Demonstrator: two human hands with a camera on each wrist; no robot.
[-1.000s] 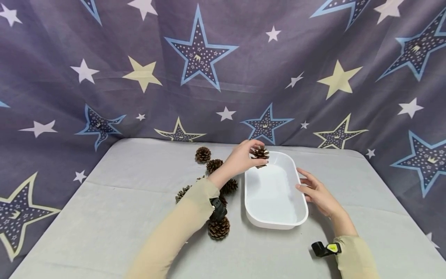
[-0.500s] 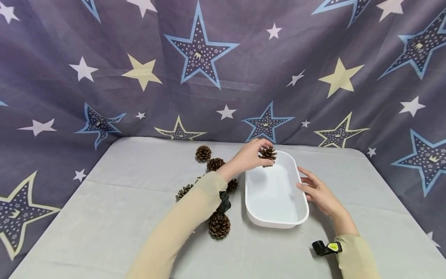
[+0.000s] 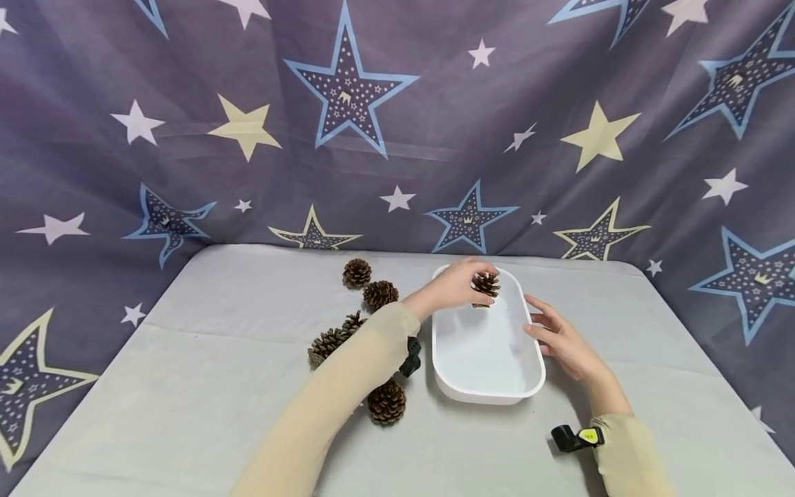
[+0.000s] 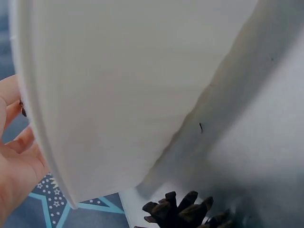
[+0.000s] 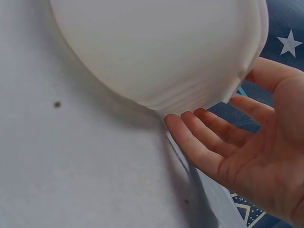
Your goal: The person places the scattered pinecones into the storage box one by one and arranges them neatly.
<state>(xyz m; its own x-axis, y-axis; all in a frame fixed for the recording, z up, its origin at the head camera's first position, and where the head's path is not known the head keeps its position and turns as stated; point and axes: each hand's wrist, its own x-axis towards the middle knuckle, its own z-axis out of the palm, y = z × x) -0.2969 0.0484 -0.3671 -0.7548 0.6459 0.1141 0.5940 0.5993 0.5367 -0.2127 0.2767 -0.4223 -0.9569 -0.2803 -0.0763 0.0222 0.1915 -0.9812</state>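
My left hand [image 3: 462, 284] holds a brown pine cone [image 3: 485, 286] between thumb and fingers, inside the far end of a white plastic tray [image 3: 439, 373]. No other cone shows in the visible part of the tray. On the tray's right side, my right hand [image 3: 568, 343] holds the wall, thumb over the rim and fingers along the outside. In the right wrist view, the fingertips [image 5: 173, 121] touch the outer wall low down. The left wrist view shows the tray's side [image 4: 118, 95] and the left hand [image 4: 19, 161] beyond its rim; the held cone is mostly hidden there.
Left of the tray, several pine cones lie loose on the grey cloth: one far back [image 3: 357, 273], one beside the forearm [image 3: 380, 295], a pair [image 3: 329, 343] partly behind the sleeve and one near the front [image 3: 386, 402]. A star-patterned curtain [image 3: 397, 138] hangs behind the table.
My left hand has moved right and lowered the pine cone from the tray's far left rim into the tray. The right hand stays at the tray's side.
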